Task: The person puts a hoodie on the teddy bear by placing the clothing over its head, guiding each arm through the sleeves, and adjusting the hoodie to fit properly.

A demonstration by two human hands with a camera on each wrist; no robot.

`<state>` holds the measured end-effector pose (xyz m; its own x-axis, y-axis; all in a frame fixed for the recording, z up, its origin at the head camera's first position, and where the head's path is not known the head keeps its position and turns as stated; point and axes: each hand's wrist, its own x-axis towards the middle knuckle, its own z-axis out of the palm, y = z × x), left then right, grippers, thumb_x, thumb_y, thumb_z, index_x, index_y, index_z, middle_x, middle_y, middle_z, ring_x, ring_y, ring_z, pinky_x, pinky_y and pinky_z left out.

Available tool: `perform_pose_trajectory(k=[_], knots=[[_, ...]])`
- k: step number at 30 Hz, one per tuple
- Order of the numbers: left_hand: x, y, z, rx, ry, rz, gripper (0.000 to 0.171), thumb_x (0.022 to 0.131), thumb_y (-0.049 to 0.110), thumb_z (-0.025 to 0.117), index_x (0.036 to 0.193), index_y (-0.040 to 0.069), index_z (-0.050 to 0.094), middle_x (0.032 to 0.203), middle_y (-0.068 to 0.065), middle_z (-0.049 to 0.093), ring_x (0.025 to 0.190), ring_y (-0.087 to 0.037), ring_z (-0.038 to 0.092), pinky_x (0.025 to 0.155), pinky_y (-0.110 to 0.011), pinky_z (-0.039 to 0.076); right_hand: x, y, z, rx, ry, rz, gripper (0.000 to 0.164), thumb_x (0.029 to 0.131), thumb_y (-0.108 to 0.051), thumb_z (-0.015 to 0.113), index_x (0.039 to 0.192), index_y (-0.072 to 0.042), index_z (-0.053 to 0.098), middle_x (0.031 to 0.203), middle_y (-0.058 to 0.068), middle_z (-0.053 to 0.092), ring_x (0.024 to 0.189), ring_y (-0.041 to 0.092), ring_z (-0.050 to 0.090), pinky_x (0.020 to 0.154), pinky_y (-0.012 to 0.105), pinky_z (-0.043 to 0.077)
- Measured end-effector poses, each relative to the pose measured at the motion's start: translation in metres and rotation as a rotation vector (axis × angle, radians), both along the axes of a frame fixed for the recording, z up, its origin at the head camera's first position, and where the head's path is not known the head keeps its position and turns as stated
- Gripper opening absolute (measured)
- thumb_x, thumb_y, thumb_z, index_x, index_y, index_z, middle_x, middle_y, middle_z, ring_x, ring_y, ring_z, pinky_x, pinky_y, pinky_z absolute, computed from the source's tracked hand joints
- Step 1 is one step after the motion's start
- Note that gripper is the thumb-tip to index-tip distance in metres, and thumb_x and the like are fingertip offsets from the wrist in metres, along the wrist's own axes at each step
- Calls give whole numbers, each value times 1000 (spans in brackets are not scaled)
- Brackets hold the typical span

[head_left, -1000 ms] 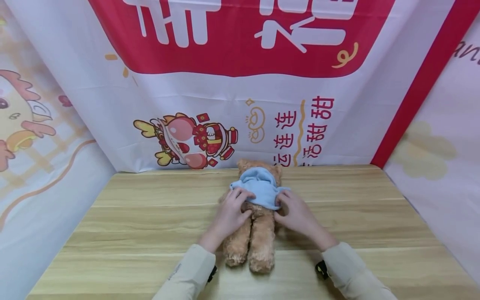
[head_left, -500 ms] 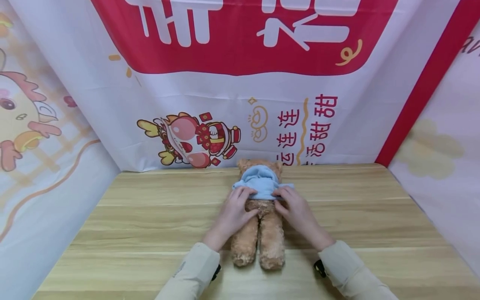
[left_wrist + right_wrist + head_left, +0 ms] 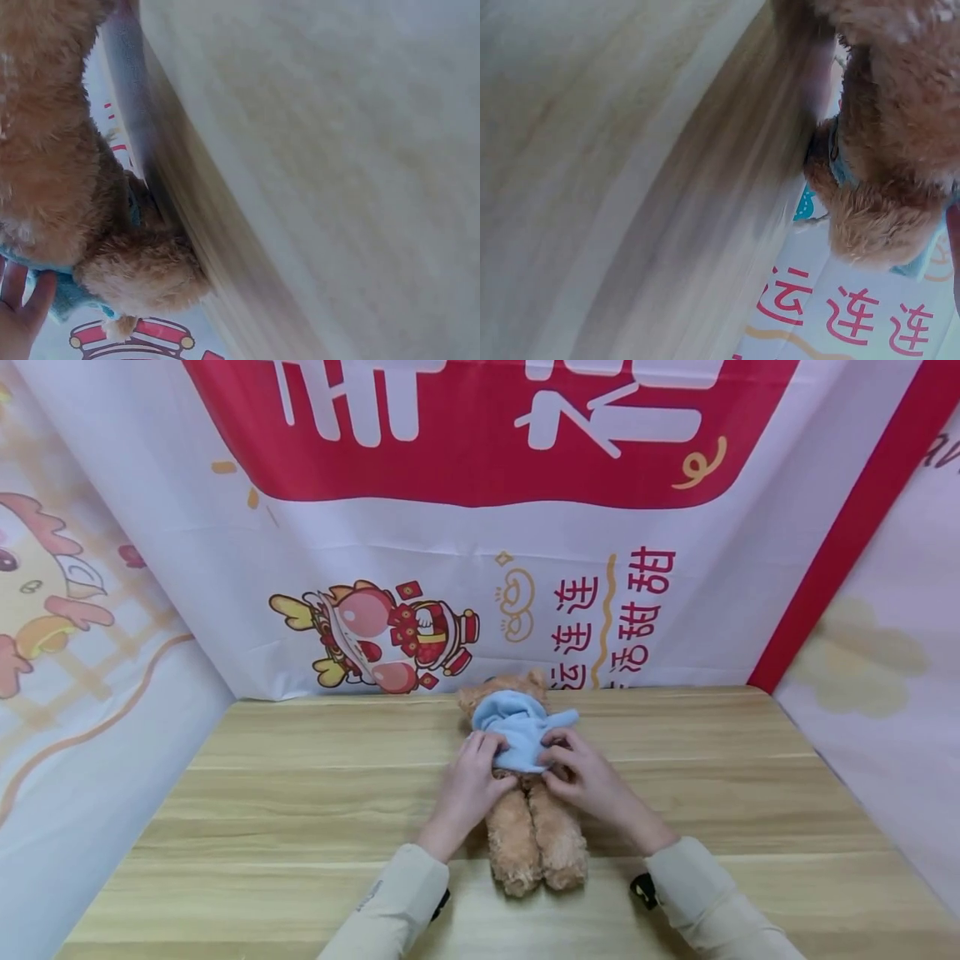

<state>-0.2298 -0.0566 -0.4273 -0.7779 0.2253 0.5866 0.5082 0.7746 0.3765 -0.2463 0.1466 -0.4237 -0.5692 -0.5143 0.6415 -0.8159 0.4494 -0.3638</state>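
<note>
Brown teddy (image 3: pixel 519 839) lies mid-bench (image 3: pixel 300 810), head (image 3: pixel 519 685) at far edge by the white printed backdrop (image 3: pixel 375 535), legs (image 3: pixel 558 847) twd near side. Lt blue hoodie (image 3: pixel 521 739) on it, hood crumpled at the neck. L hand (image 3: pixel 474 777) grips hoodie's lower left part, fingers curled on the cloth, thumb down by the fur at the hem. R hand (image 3: pixel 588 777) grips the lower right part, fingers curled, thumb by the hem too.

Vs 0.5 s ago: teddy's turned a bit, head gone left, feet gone right; feet were near-straight below head then, & farther left still at 1.0 s. Legs now closer tog. Hem sits a bit nearer than 0.5 s ago. R sleeve end pokes out past the R hand, farther up than before; L one, seen earlier, can't be made out now. R fingers look more bent; L hand abt same spot. L wrist view: fingertips on blue cloth, fur alongside. R wrist view: only a sliver of finger, mostly fur & bench.
</note>
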Motion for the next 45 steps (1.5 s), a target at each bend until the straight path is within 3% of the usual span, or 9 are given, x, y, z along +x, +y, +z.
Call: perform_pose_trajectory(k=[6,13,18,23,27,30,34,38,45], knots=[[-1,2,1,-18,6,-11,45,68,24,85,101,10,58,100,-4,60,93,-19,60,80,-32,54,0,-8,4,43,112,-100,22,72,-4,75,87,-8,61,105,14,58,99,28,56,86,41,51],[-1,-2,2,3,-33,-88,49,72,29,83,107,8,55,104,-6,60,98,-20,59,87,-32,53,-1,-8,5,18,158,-93,20,72,-3,78,88,-5,67,102,13,60,96,26,60,84,38,54],[-1,-13,2,117,-73,-216,39,80,21,77,109,6,54,107,-9,59,102,-21,58,91,-33,51,-2,-1,2,4,50,-106,15,76,-2,75,89,-4,67,108,14,58,97,26,60,80,35,55],[-2,-26,-1,207,-48,-206,22,81,-1,62,102,1,58,103,-12,60,96,-23,61,87,-35,54,-1,3,6,-5,-175,-104,23,78,-6,76,93,-7,59,124,18,51,113,34,54,89,42,52],[-6,-31,0,147,-202,-214,38,77,4,64,114,3,57,116,-13,58,110,-27,58,98,-40,49,-1,4,9,36,-300,-127,51,70,-15,82,111,-6,52,133,19,45,124,38,46,103,52,43],[-9,-31,1,82,-314,-230,49,79,15,69,125,7,55,125,-11,55,120,-28,53,103,-43,44,-3,4,7,71,-306,-144,70,67,-13,83,126,-3,47,133,21,45,125,37,46,107,51,40],[-13,-26,2,45,-371,-235,53,80,24,73,127,9,54,128,-9,52,120,-29,52,102,-44,45,-6,1,4,79,-305,-182,78,65,-9,81,132,-1,44,129,21,49,120,35,50,105,49,43],[-16,-18,3,-20,-350,-202,43,80,25,75,116,9,57,123,-9,52,112,-27,56,99,-42,48,-7,-3,2,125,-291,-262,75,63,-12,82,129,-2,47,123,18,55,112,31,54,98,46,49],[-13,-10,0,-120,-202,-153,24,80,20,75,95,11,60,108,-5,54,91,-20,59,81,-34,52,-5,-10,-1,205,-201,-350,60,64,-18,84,115,-5,54,109,13,59,97,26,60,83,41,54]])
